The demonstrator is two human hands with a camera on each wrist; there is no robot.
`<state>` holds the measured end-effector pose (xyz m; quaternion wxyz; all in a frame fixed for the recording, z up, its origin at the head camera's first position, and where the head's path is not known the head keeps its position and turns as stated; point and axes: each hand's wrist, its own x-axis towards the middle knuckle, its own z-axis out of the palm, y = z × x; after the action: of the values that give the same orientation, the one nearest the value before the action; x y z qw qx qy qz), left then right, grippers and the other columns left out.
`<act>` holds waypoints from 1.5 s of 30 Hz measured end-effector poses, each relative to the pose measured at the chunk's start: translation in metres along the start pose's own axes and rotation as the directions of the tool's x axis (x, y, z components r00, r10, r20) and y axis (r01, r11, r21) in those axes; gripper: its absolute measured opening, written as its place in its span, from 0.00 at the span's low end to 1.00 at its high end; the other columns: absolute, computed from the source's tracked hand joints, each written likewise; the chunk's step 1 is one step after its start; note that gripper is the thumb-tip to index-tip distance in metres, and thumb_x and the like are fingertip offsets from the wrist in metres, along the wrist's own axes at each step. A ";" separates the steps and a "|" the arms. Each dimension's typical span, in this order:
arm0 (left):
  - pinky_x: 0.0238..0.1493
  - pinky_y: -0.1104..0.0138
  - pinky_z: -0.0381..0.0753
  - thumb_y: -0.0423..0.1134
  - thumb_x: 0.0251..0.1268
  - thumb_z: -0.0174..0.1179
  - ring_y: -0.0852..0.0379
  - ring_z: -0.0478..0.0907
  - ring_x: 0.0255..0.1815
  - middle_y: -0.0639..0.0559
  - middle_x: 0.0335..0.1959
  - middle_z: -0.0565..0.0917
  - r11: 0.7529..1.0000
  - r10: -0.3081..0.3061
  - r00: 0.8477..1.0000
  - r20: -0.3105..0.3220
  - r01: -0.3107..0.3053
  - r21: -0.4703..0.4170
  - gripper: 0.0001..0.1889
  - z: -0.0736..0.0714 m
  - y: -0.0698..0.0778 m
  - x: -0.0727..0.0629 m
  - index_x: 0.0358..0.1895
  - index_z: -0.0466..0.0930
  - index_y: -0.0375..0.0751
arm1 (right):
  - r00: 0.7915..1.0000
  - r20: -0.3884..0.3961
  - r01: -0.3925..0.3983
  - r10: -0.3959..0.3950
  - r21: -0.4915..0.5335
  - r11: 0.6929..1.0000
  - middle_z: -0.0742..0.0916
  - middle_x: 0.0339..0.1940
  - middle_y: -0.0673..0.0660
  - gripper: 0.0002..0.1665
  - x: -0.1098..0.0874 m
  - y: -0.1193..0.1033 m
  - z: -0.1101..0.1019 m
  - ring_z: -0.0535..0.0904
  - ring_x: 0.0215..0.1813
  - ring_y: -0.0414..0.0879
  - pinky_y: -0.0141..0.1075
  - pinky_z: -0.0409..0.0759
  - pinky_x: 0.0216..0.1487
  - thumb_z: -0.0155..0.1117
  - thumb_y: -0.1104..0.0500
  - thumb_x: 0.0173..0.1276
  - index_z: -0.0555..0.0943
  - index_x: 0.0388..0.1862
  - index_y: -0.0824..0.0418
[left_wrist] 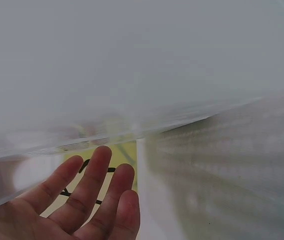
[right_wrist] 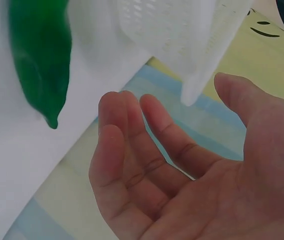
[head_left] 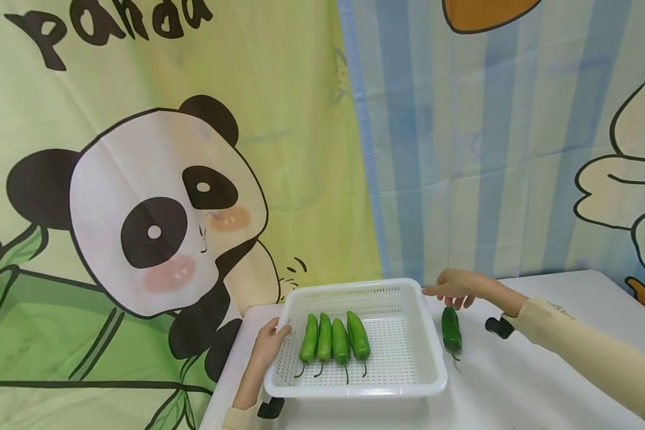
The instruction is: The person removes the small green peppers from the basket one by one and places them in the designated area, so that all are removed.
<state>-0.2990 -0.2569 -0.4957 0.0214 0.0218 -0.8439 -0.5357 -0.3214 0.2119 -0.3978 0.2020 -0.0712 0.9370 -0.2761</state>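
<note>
Several light green chili peppers (head_left: 341, 341) lie side by side in a white perforated plastic basket (head_left: 355, 391), stems toward the front. At the basket's left rim is my left hand (head_left: 267, 345), its thumb by the rim; in the left wrist view its fingers (left_wrist: 99, 172) extend loosely beside the basket's wall. My right hand (head_left: 458, 285) hovers near the far right corner of the basket, a finger pointing at the rim. Its fingers are loosely bent and hold nothing in the right wrist view. Below it, a darker green chili pepper (head_left: 451, 330) lies on the table, apart from the fingers.
The white table (head_left: 537, 352) extends to the right of the basket. Behind it hangs a curtain (head_left: 312, 179) printed with a panda and blue stripes. A black wrist device (head_left: 498, 326) sits at the right sleeve, and another (head_left: 271, 408) at the left.
</note>
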 end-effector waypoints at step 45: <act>0.34 0.58 0.91 0.44 0.75 0.55 0.45 0.89 0.40 0.31 0.53 0.85 1.000 0.004 1.000 -0.003 -0.004 -0.003 0.23 -0.001 -0.001 0.000 0.67 0.73 0.35 | 0.978 0.049 0.198 -0.202 0.084 0.977 0.87 0.36 0.57 0.20 0.013 -0.100 0.031 0.85 0.34 0.52 0.42 0.88 0.36 0.60 0.44 0.74 0.83 0.43 0.59</act>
<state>-0.2989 -0.2582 -0.4956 0.0240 0.0208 -0.8432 -0.5366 -0.3179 0.1102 -0.3715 0.2025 -0.1650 0.9073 -0.3294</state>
